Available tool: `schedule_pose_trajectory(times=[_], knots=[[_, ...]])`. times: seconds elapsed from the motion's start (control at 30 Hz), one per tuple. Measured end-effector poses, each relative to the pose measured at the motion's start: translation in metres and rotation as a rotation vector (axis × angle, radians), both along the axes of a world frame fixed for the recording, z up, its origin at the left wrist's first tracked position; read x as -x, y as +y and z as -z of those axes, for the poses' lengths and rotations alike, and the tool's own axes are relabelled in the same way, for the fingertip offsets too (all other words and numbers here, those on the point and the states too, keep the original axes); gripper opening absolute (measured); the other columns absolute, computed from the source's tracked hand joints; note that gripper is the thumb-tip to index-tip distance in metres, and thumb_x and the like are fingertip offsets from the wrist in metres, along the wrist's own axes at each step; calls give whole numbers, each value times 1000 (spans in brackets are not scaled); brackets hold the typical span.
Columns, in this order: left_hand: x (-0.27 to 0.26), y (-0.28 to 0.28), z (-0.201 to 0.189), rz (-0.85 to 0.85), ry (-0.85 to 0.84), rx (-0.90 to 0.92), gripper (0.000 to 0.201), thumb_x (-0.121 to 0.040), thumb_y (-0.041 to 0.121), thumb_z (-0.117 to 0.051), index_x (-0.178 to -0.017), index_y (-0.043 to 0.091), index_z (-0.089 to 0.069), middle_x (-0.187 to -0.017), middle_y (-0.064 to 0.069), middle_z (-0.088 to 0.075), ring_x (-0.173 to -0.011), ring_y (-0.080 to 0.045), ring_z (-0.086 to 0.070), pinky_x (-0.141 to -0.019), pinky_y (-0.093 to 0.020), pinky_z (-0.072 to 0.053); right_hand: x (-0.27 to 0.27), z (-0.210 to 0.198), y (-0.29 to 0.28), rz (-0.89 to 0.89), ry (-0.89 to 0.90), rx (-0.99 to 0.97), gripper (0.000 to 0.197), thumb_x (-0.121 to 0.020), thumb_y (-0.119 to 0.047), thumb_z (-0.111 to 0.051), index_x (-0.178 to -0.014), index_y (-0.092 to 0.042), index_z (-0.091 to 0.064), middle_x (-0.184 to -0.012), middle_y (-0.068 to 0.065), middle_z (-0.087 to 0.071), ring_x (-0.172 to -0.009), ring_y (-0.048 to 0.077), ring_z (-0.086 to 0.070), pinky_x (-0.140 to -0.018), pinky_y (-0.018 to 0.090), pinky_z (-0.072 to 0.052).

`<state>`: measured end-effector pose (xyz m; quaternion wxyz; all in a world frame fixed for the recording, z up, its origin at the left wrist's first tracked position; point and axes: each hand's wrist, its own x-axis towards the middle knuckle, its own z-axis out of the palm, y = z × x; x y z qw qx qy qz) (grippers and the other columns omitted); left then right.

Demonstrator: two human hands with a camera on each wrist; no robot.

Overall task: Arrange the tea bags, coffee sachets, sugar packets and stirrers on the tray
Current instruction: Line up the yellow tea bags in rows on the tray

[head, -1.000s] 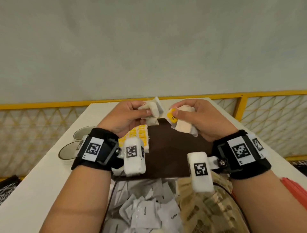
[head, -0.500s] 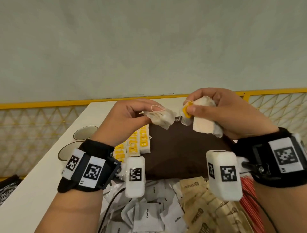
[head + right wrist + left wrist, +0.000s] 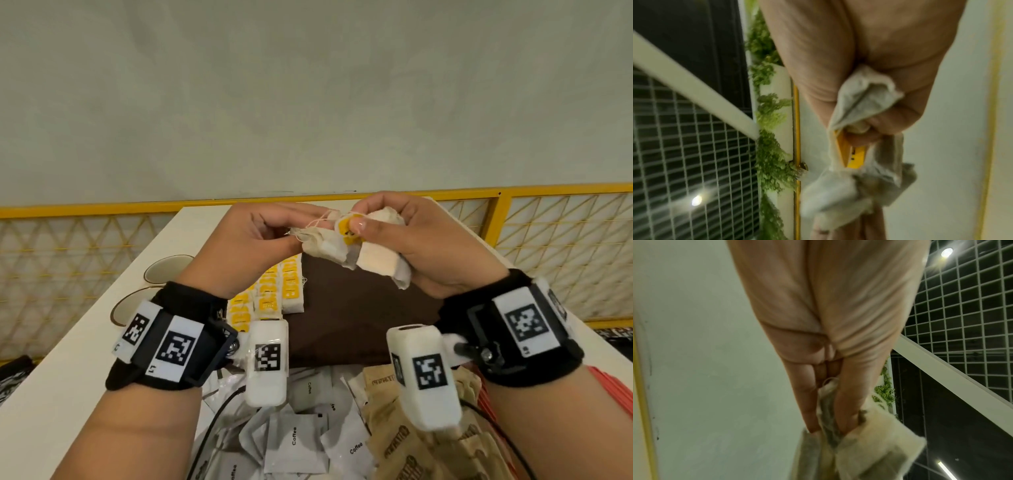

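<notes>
Both the left hand and right hand pinch tangled tea bags above the tray, one yellow-tagged row laid, while coffee sachets, sugar packets and stirrers wait unsorted.

a pale worktop carries a dark brown tray below the raised hands. two round coasters lie left of the left hand. nearer than the wrists lie heaps of white coffee sachets and brown packets, with red stirrers beside the right wrist.
</notes>
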<state>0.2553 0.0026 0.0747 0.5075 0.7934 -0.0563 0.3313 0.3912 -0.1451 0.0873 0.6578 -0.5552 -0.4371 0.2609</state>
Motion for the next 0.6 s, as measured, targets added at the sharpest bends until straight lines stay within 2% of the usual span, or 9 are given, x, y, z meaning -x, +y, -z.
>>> schedule_pose_trajectory(times=[0.1,0.13,0.2,0.23,0.27,0.33,0.43,0.5,0.6], knots=[[2,1,0,54,11,-1,31,-70,-3,-71,-86,23,-78,-112,3,-71,-111,-16,-63,-87,-23,-51,-6,4,3,98,-161,14,6,-83,-7,-68,-81,-12,-64,-72,5,-65,-62,14,-61,-51,21,-50],[2,3,0,48,27,-9,38,-70,-11,-67,-85,23,-77,-115,2,-69,-113,-15,-62,-88,-23,-50,-8,4,3,124,-175,9,7,-83,-8,-69,-80,-12,-64,-70,2,-65,-62,12,-61,-52,21,-50],[4,8,0,-35,75,-52,57,-73,-22,-57,-80,31,-77,-118,6,-61,-112,-6,-58,-85,-19,-47,-12,3,1,157,-166,-13,8,-83,-8,-69,-80,-13,-64,-69,-3,-65,-61,8,-61,-53,20,-51],[5,11,0,-98,108,-93,58,-74,-18,-57,-78,37,-75,-111,7,-55,-105,-2,-56,-81,-17,-45,-14,3,-1,159,-160,-23,8,-83,-7,-69,-81,-12,-63,-71,-3,-66,-61,7,-61,-54,20,-51],[6,13,-1,-156,142,-145,54,-76,-11,-59,-78,41,-74,-102,6,-49,-95,-5,-53,-77,-18,-43,-16,1,-3,156,-159,-29,8,-83,-6,-69,-83,-12,-63,-74,-3,-66,-63,7,-62,-55,21,-52],[8,17,-2,-196,207,-217,48,-85,-2,-60,-83,44,-72,-92,0,-52,-79,-15,-49,-72,-24,-41,-18,0,-7,151,-163,-35,7,-82,-7,-69,-86,-12,-64,-79,1,-67,-67,9,-63,-59,23,-54],[11,18,-1,-183,298,-195,47,-95,-2,-44,-90,36,-72,-83,-3,-64,-63,-11,-52,-60,-25,-41,-19,-2,-10,125,-152,-42,5,-82,-8,-68,-85,-11,-65,-80,5,-67,-68,13,-63,-60,24,-54],[9,18,0,-191,330,-167,42,-98,0,-41,-92,30,-70,-79,-6,-66,-60,-10,-56,-54,-22,-40,-18,-1,-9,103,-152,-37,5,-81,-7,-68,-84,-10,-64,-80,5,-67,-67,12,-63,-56,22,-53],[4,17,1,-219,342,-125,41,-96,-4,-38,-90,24,-68,-62,-2,-63,-56,-11,-60,-50,-19,-40,-18,1,-6,98,-162,-13,6,-81,-8,-69,-82,-11,-64,-78,3,-66,-65,10,-63,-54,20,-51]])
